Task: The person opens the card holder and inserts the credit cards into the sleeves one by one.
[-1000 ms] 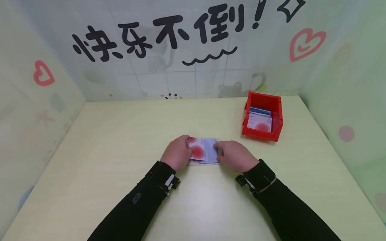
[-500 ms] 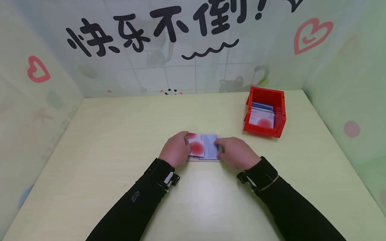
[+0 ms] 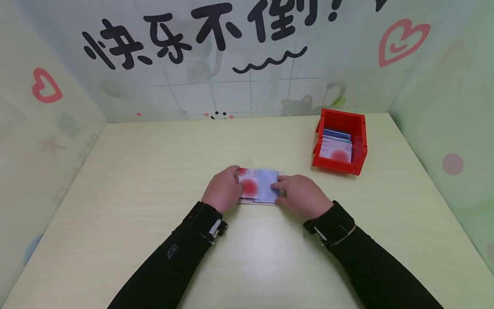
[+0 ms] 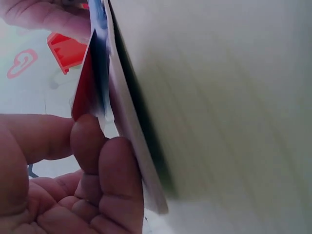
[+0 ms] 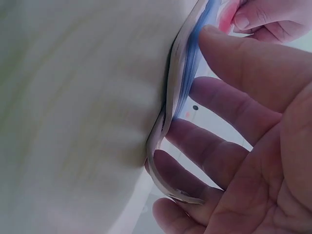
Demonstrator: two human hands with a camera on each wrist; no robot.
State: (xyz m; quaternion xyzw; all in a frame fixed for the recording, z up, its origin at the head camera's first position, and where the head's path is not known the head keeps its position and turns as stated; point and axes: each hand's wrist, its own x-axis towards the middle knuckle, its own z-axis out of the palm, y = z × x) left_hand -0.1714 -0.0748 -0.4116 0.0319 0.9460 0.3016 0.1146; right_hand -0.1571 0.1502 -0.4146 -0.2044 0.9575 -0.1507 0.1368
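In the head view a white card with red circles (image 3: 248, 187) lies over the left part of a light blue flat packet (image 3: 267, 184). A wider pale pink flat piece (image 3: 247, 201) shows beneath them at the near edge. My left hand (image 3: 222, 189) pinches the card's left end between thumb and finger; the left wrist view shows the red card (image 4: 84, 87) standing apart from the blue layers. My right hand (image 3: 302, 195) holds the packet's right end, thumb on top. In the right wrist view the pale lower layer (image 5: 158, 170) curls up against the fingers.
A red plastic bin (image 3: 335, 164) stands at the back right, holding several upright flat packs (image 3: 333, 148), the front one white with a red circle. Patterned walls (image 3: 247, 96) border the table (image 3: 154, 163) at the back and sides.
The head view has tilted down a little, so the scene sits higher. My left hand and the card have shifted slightly left. Both hands keep their hold.
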